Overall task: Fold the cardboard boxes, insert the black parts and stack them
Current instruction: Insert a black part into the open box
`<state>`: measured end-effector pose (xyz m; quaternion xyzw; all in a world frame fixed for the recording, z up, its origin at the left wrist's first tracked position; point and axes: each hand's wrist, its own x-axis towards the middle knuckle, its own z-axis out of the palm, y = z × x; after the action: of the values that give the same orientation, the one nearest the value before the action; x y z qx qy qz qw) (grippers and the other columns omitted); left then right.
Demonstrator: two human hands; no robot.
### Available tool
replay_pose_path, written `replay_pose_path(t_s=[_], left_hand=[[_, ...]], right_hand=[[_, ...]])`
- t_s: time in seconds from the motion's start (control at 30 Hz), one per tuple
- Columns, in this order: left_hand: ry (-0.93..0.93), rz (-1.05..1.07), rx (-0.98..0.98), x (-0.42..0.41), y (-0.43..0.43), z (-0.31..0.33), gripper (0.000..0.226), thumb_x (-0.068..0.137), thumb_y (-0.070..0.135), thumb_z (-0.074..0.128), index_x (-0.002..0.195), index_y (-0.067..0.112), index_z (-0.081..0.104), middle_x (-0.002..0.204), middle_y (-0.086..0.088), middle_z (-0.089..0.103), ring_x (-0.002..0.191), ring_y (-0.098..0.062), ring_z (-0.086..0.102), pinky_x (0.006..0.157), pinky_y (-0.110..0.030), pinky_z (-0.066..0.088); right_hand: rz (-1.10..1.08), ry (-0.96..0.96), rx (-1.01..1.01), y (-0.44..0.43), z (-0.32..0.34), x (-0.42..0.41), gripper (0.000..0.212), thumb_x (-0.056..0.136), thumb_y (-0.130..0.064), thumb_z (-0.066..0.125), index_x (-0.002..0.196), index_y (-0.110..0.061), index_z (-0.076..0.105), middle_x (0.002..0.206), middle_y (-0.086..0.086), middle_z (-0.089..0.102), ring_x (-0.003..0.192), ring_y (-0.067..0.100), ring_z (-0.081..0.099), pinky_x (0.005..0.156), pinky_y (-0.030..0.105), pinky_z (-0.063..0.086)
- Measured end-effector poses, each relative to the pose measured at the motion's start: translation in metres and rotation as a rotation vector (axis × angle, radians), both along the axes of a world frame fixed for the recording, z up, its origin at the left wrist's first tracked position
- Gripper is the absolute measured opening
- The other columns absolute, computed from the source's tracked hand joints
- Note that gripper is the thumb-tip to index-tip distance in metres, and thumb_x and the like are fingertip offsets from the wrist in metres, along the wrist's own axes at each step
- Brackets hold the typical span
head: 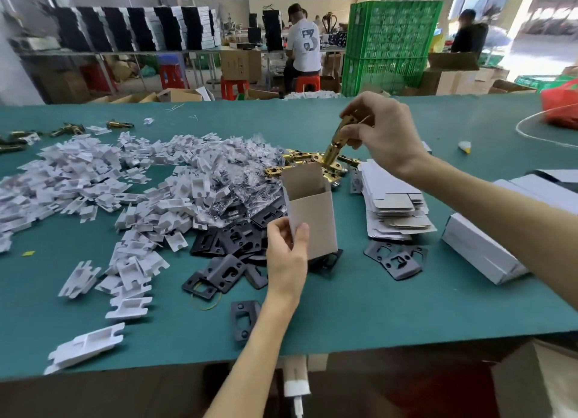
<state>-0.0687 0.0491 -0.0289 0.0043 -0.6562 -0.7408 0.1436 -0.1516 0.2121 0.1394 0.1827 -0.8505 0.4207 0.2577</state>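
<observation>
Near the middle of the green table, my left hand grips 1 upright cardboard box at its lower left corner, its top open. My right hand pinches a brass latch, tilted, its lower end just above the box's far rim. Black plates crowd the box's base and left side. A stack of flat blanks lies just right of it. Open green surface runs from those blanks to the near table edge.
</observation>
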Motion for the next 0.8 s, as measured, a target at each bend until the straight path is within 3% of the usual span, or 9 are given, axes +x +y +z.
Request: replay_pose_path(t_s=[0.17, 0.33, 0.5, 0.67, 0.8], left_hand=[[0.03, -0.062, -0.047, 0.003, -0.001, 0.003, 0.02, 0.103, 0.015, 0.063, 0.119, 0.024, 0.054, 0.116, 0.0, 0.067, 0.098, 0.004, 0.065, 0.09, -0.021, 0.054], [0.05, -0.047, -0.082, 0.004, -0.003, 0.004, 0.018, 0.105, 0.015, 0.06, 0.11, 0.032, 0.06, 0.105, 0.008, 0.07, 0.092, 0.004, 0.065, 0.086, -0.023, 0.055], [0.017, -0.018, -0.062, 0.0, -0.002, 0.001, 0.016, 0.105, 0.017, 0.059, 0.11, 0.032, 0.059, 0.108, 0.005, 0.07, 0.092, 0.004, 0.064, 0.088, -0.025, 0.053], [0.039, -0.033, -0.008, -0.001, -0.003, 0.0, 0.019, 0.104, 0.015, 0.061, 0.116, 0.029, 0.062, 0.107, 0.007, 0.073, 0.098, -0.004, 0.067, 0.086, -0.025, 0.057], [0.071, -0.06, 0.01, -0.001, -0.004, 0.001, 0.025, 0.102, 0.01, 0.063, 0.116, 0.031, 0.064, 0.105, 0.008, 0.074, 0.097, -0.004, 0.067, 0.085, -0.024, 0.056]], right_hand=[[0.089, 0.011, 0.078, -0.008, 0.009, 0.041, 0.022, 0.083, 0.005, 0.076, 0.103, -0.004, 0.071, 0.088, 0.003, 0.074, 0.074, 0.008, 0.071, 0.073, 0.023, 0.06], [0.075, 0.187, 0.076, -0.021, 0.014, 0.059, 0.022, 0.085, 0.004, 0.073, 0.105, -0.004, 0.07, 0.087, -0.003, 0.071, 0.076, -0.005, 0.065, 0.077, 0.019, 0.054], [0.129, 0.224, 0.102, -0.025, 0.016, 0.069, 0.022, 0.084, 0.004, 0.073, 0.104, -0.003, 0.069, 0.085, -0.009, 0.07, 0.078, -0.005, 0.066, 0.075, 0.015, 0.053], [0.109, 0.116, 0.343, -0.026, -0.002, 0.067, 0.021, 0.088, 0.007, 0.068, 0.107, -0.002, 0.068, 0.093, 0.007, 0.073, 0.085, 0.019, 0.07, 0.081, 0.041, 0.058], [0.15, -0.012, 0.437, -0.027, -0.011, 0.06, 0.024, 0.084, 0.006, 0.069, 0.102, -0.01, 0.07, 0.091, 0.005, 0.073, 0.084, 0.021, 0.071, 0.077, 0.045, 0.059]])
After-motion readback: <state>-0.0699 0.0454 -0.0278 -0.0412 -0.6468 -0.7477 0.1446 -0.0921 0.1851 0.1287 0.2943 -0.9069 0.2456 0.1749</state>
